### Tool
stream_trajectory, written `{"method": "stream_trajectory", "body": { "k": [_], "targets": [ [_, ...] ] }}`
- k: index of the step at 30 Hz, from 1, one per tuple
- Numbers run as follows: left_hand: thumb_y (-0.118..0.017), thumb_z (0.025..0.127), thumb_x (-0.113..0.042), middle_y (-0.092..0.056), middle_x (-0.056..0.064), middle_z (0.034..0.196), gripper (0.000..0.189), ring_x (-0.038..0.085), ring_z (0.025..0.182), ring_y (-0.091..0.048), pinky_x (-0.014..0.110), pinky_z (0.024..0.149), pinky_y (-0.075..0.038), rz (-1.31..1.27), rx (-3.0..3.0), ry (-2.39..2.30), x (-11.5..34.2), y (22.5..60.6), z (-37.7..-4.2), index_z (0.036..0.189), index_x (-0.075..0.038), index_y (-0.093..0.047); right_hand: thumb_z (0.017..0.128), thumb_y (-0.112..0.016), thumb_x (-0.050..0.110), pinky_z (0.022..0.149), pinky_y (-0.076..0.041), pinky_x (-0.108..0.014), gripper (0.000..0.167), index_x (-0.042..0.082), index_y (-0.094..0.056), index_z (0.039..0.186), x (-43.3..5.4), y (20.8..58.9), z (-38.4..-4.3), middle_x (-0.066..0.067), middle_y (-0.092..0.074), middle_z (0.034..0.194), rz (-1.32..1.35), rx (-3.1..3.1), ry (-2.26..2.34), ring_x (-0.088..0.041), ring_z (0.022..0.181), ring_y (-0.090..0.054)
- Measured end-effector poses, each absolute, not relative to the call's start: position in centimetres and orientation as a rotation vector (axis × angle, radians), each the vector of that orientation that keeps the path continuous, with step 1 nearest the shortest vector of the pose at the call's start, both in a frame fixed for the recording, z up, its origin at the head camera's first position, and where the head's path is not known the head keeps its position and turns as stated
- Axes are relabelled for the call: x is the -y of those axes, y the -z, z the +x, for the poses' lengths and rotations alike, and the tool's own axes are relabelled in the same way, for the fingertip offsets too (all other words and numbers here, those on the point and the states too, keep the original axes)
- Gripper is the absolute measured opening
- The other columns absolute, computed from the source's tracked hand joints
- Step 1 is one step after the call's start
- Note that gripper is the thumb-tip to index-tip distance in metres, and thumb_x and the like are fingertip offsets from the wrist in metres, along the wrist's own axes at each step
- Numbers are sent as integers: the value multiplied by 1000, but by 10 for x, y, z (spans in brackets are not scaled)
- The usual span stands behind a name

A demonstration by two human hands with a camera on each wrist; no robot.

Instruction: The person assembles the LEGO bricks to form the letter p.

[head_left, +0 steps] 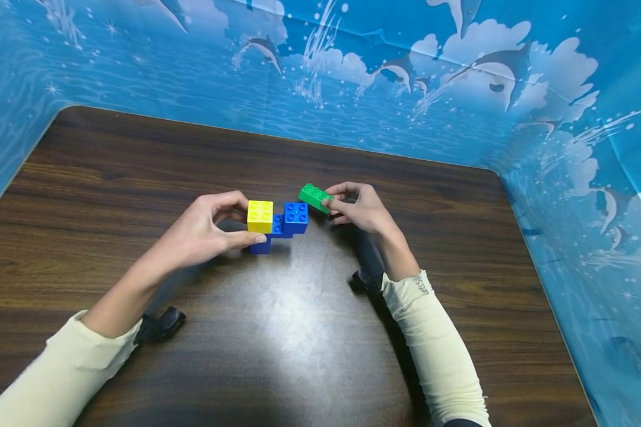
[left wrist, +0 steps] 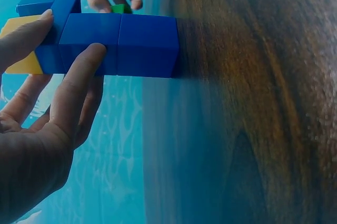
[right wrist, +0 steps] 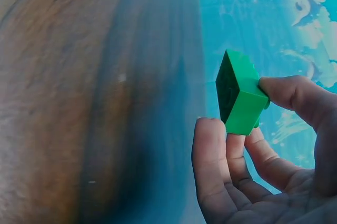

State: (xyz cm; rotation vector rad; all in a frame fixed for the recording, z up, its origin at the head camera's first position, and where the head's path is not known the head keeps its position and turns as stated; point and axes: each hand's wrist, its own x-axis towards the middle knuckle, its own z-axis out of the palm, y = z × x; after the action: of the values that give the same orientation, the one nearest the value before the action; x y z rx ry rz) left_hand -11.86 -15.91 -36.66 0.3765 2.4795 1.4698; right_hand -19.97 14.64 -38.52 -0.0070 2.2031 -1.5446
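Near the middle of the table stands a joined stack of toy building bricks. It has blue bricks (left wrist: 145,45) stacked as a column, a blue brick crosswise above them, and a yellow brick (head_left: 260,216) and a blue brick (head_left: 296,217) side by side on top with a gap between. My left hand (head_left: 208,228) grips the stack at its yellow end, thumb in front and fingers behind. To the right, my right hand (head_left: 363,207) pinches a green brick (right wrist: 245,95) between thumb and fingers. In the right wrist view this brick is tilted and off the table, apart from the stack.
The dark wood-grain table (head_left: 219,356) has rounded far corners. A blue curtain (head_left: 192,77) printed with dolphins hangs behind it and along the right side. Black straps with devices (head_left: 160,324) sit at both wrists, over pale sleeves.
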Motion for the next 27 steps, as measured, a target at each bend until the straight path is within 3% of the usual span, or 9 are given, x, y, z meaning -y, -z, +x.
{"method": "stream_trajectory", "body": {
  "k": [14, 17, 24, 27],
  "targets": [
    [-89, 92, -22, -74, 12, 121, 32, 29, 113, -72, 54, 103, -53, 378, -2473, -1484, 158, 367, -118, 114, -9, -69, 101, -74, 11, 91, -64, -52, 32, 1, -68, 130, -141, 354, -191, -17, -69, 120, -139, -2254, 1622, -47, 118, -68],
    [-89, 91, -22, -74, 13, 121, 33, 29, 114, -72, 54, 103, -52, 376, -2473, -1484, 157, 367, -118, 114, -9, -69, 100, -75, 11, 89, -65, -49, 32, 1, -69, 130, -139, 350, -189, -15, -69, 120, -164, -2254, 1632, -45, 117, -67],
    [-89, 91, -22, -74, 13, 121, 33, 29, 113, -73, 54, 103, -53, 373, -2483, -1481, 156, 368, -118, 114, -9, -70, 100, -75, 10, 78, -65, -35, 30, 2, -70, 128, -136, 340, -183, -14, -71, 116, -209, -2260, 1650, -24, 99, -71],
    [-89, 91, -22, -74, 12, 120, 33, 28, 112, -73, 53, 102, -53, 381, -2488, -1482, 157, 369, -118, 114, -9, -70, 99, -75, 10, 78, -65, -34, 30, 2, -70, 128, -134, 333, -180, -14, -72, 115, -243, -2269, 1649, -23, 98, -72]
  ]
}}
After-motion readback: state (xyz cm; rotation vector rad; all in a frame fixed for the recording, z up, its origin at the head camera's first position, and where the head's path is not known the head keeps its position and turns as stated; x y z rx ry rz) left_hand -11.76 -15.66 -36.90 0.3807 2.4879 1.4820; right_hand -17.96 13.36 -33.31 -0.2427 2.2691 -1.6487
